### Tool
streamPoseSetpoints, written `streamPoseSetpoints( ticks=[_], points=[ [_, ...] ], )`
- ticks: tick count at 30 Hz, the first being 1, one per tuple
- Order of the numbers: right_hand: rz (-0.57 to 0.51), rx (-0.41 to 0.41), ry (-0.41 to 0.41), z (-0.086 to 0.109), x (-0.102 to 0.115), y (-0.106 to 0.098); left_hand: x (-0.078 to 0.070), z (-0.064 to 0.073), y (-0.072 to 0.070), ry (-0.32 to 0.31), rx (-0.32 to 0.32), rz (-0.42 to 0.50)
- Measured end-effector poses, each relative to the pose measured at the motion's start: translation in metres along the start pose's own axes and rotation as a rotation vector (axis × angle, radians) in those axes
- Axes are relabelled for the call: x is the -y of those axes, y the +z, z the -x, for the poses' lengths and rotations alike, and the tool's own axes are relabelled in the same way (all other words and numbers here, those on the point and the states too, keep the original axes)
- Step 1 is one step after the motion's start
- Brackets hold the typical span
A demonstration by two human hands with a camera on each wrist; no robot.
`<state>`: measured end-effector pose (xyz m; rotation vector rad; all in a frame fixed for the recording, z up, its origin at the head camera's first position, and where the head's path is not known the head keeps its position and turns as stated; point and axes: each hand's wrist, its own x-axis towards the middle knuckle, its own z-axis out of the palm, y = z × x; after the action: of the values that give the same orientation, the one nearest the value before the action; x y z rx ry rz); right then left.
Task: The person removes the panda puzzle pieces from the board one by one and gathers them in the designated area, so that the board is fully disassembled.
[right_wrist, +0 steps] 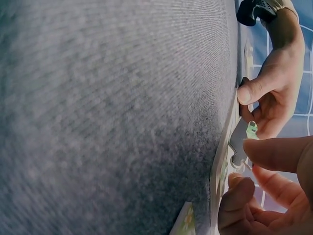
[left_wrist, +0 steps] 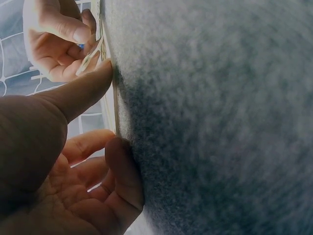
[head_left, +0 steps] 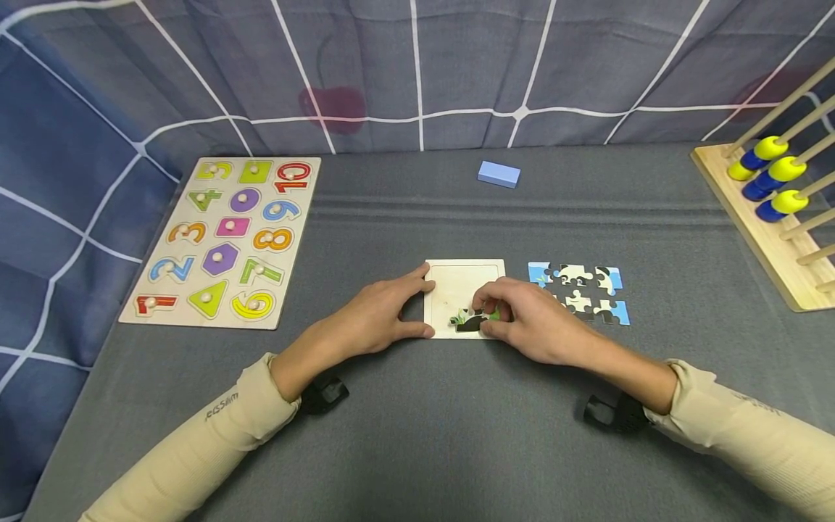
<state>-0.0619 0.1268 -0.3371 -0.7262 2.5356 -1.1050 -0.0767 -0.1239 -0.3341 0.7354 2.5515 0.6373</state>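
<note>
A pale wooden puzzle tray (head_left: 454, 284) lies on the grey table. My left hand (head_left: 368, 315) touches its left edge, thumb near the bottom corner and fingers near the top. Between thumb and fingers my right hand (head_left: 538, 322) pinches a black, white and green puzzle piece (head_left: 468, 325) over the tray's lower part. In the right wrist view this piece (right_wrist: 238, 139) is tilted. A bit of green shows beside it, partly hidden by the right hand. Several panda puzzle pieces (head_left: 574, 275) lie right of the tray, some covered by the right hand.
On the left lies a number-and-shape knob board (head_left: 217, 286). A blue block (head_left: 499, 174) rests near the back curtain (head_left: 470, 65). At the far right stands a wooden abacus (head_left: 750, 228) with yellow and blue beads.
</note>
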Motion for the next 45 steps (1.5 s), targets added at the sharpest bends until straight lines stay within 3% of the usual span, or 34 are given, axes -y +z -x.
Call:
streamPoseSetpoints(
  ticks=[10, 21, 27, 37, 45],
  points=[
    [-0.041, 0.002, -0.006, 0.000, 0.000, 0.004, 0.008, 0.001, -0.006, 0.020, 0.000, 0.125],
    [-0.022, -0.019, -0.049, -0.001, -0.001, 0.005, 0.008, -0.001, -0.004, 0.028, -0.057, 0.101],
    [-0.037, -0.023, -0.043, -0.001, -0.002, 0.006, 0.007, -0.001, -0.005, 0.023, -0.055, 0.104],
    [-0.210, -0.016, -0.016, 0.002, -0.002, 0.000, 0.008, -0.001, -0.004, 0.023, -0.049, 0.106],
    [-0.304, 0.021, 0.050, 0.018, -0.008, -0.015, 0.007, 0.000, -0.005, 0.018, -0.035, 0.105]
  ],
)
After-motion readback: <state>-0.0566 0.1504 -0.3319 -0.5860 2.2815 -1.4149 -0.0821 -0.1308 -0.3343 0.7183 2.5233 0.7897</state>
